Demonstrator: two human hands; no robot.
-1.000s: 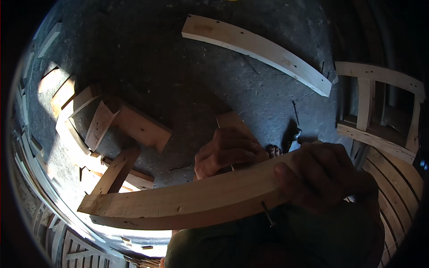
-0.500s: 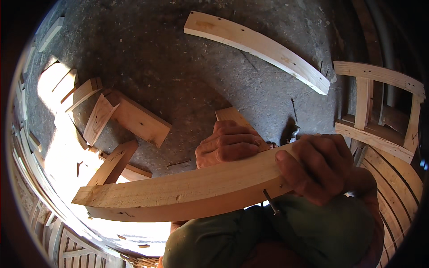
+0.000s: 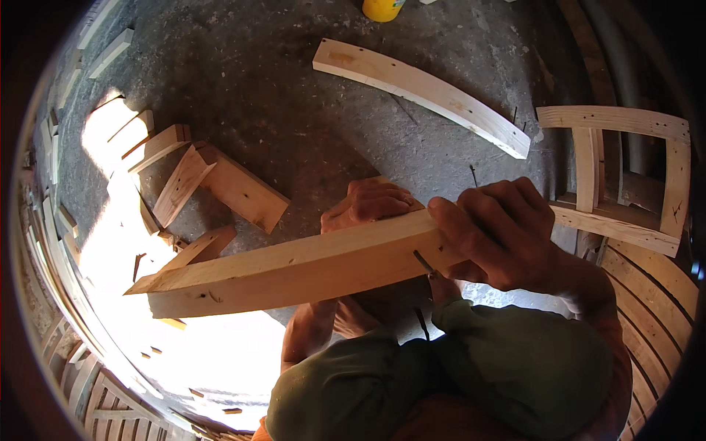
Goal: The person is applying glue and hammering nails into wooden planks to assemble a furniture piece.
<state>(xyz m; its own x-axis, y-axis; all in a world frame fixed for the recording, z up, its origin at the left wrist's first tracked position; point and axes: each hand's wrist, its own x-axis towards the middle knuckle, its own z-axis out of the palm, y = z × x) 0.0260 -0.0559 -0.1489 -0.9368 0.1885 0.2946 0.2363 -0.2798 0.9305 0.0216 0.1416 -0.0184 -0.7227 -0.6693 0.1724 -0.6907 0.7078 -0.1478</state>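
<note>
Across my lap, above my green-trousered knees, runs a long pale wooden board point(image 3: 294, 272), slightly curved, its left end lower than its right. My right hand point(image 3: 500, 231) is closed round its right end, thumb on the near face. Out of that near face sticks a nail point(image 3: 423, 262) close to this hand. Behind the board, my left hand point(image 3: 368, 202) has its fingers curled over another wooden piece, mostly hidden by the hand and the board. My left forearm point(image 3: 305, 331) passes beneath the board.
A curved plank point(image 3: 423, 92) lies on the concrete floor ahead. Wooden offcuts point(image 3: 246, 191) are scattered at the left beside a brightly sunlit patch. To the right stands a wooden frame point(image 3: 614, 117) above slatted pieces point(image 3: 647, 294). A yellow container point(image 3: 382, 9) shows at the far edge.
The board's left end has risen and its near face has tilted more into sight. My right hand has risen with it. The head view has shifted, bringing in the yellow container.
</note>
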